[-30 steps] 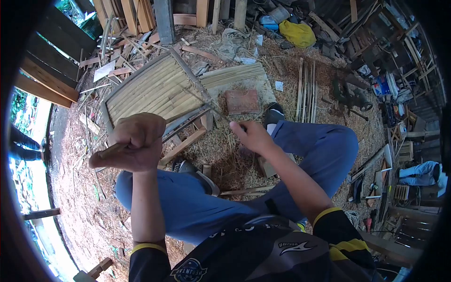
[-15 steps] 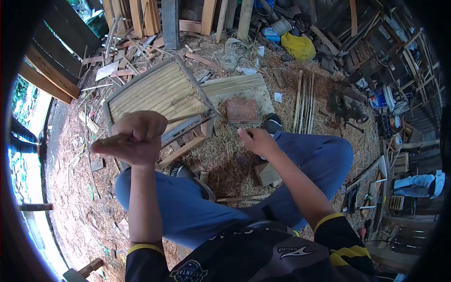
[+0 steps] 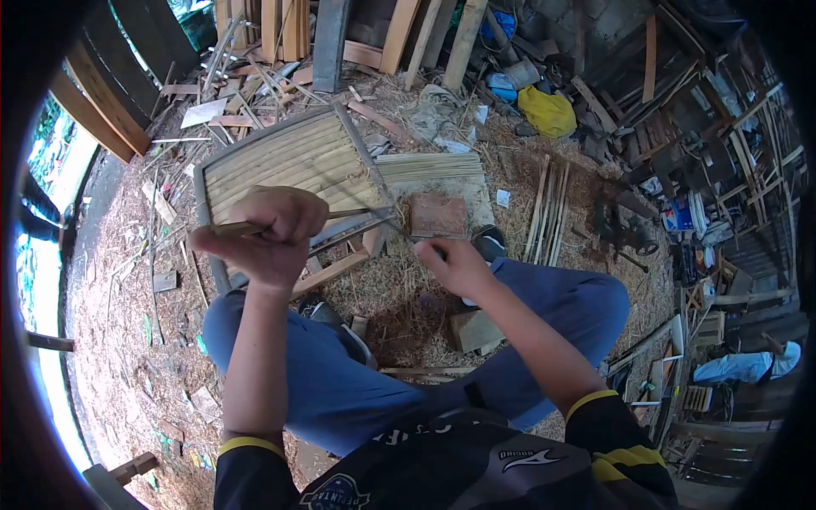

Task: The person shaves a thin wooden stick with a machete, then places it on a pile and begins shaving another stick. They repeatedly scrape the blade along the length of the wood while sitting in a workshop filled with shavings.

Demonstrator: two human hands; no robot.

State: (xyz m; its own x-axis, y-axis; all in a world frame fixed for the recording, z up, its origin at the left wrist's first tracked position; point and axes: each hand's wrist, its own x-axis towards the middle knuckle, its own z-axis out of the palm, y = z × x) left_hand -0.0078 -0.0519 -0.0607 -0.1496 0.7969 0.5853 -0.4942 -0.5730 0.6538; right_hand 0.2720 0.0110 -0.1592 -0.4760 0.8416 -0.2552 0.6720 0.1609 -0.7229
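Bamboo strip (image 3: 340, 213) runs between both hands above the person's knees: the left hand (image 3: 263, 234) is clenched in a fist around its thicker end, the right hand (image 3: 455, 263) pinches the thin far end, apparently to keep it taut and level (its middle is hard to trace against the straw). Behind it a slatted bamboo panel (image 3: 280, 161) lies on the littered ground, a reddish brick (image 3: 438, 214) just beside it. Whether either hand also holds a blade, I cannot tell.
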